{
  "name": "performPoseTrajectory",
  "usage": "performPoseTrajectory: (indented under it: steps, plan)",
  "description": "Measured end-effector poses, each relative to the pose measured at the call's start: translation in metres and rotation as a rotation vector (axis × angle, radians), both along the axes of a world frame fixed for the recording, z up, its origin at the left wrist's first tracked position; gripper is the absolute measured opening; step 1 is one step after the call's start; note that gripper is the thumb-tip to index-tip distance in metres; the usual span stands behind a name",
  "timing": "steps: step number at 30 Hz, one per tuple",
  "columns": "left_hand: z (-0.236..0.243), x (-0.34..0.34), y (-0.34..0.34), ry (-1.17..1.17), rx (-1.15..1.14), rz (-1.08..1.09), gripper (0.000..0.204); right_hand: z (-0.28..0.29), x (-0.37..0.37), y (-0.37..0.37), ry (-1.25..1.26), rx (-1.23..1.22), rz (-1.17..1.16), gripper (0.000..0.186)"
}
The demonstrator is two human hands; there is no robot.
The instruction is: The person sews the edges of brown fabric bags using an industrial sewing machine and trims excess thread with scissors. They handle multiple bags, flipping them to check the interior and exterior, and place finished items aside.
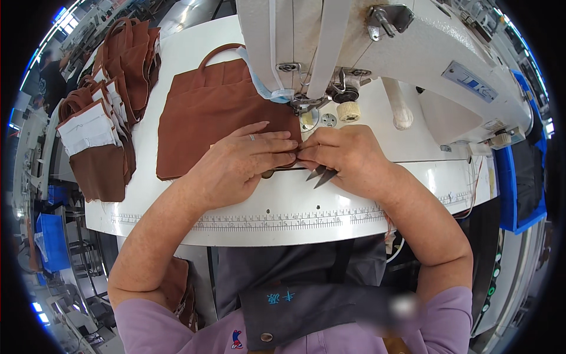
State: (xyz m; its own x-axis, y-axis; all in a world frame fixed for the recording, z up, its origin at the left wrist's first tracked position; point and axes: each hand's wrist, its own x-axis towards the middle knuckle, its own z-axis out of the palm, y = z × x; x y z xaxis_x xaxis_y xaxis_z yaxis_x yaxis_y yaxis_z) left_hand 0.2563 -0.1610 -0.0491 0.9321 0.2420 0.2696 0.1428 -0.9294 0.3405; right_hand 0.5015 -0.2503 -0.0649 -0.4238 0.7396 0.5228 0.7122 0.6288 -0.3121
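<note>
The brown bag [203, 121] lay on the white surface [330, 236], left of the sewing machine's [430, 76] needle area, with its curved handle [219, 53] toward the far side. Its right edge reached close to the presser foot [302, 105], and its lower right corner sat between the two hands.

The left hand [239, 158], a ring on one finger, lay palm down across the lower right part of the bag, fingers stretched toward that corner. Its thumb was mostly hidden, so I could not tell whether its grip pinched the edge or only pressed down on it. The right hand [351, 156] met it from the other side, thumb and forefinger pressed together at the corner. That same grip was closed around small scissors [320, 175] (only the dark blades showed, parted and pointing down to the left).

A light blue strip [259, 82] hung from the machine over the bag. Right of the needle were a cream knob [349, 111] and a pale lever [400, 112]. A printed ruler [265, 223] ran along the surface's near edge. Farther left stood a pile of brown and white pieces [94, 133], with more brown handled pieces [127, 65] behind it. A blue bin [506, 177] was at the far right.
</note>
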Motion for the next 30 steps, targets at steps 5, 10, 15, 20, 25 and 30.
performPoseTrajectory:
  steps: [5,10,15,20,25,30]
  plan:
    - [-0.001,0.0,-0.001,0.048,0.035,-0.035,0.054,0.001,0.005,-0.004,0.005,-0.019,0.013,0.015]
    - [-0.003,0.0,0.006,0.003,0.067,-0.04,0.051,0.007,0.005,-0.005,-0.007,-0.095,-0.027,0.021]
    - [-0.01,0.009,0.03,-0.081,0.124,-0.073,0.044,0.003,0.008,-0.001,-0.118,-0.108,-0.179,0.038]
    - [-0.01,0.021,0.046,-0.164,0.156,-0.038,0.039,0.007,0.005,0.001,-0.228,-0.153,-0.294,0.055]
    - [-0.014,0.027,0.056,-0.178,0.193,0.05,0.042,0.013,0.001,0.0,-0.221,-0.186,-0.328,0.059]
    - [-0.013,0.028,0.054,-0.149,0.124,0.119,0.045,0.008,0.007,0.001,-0.201,-0.194,-0.313,0.057]
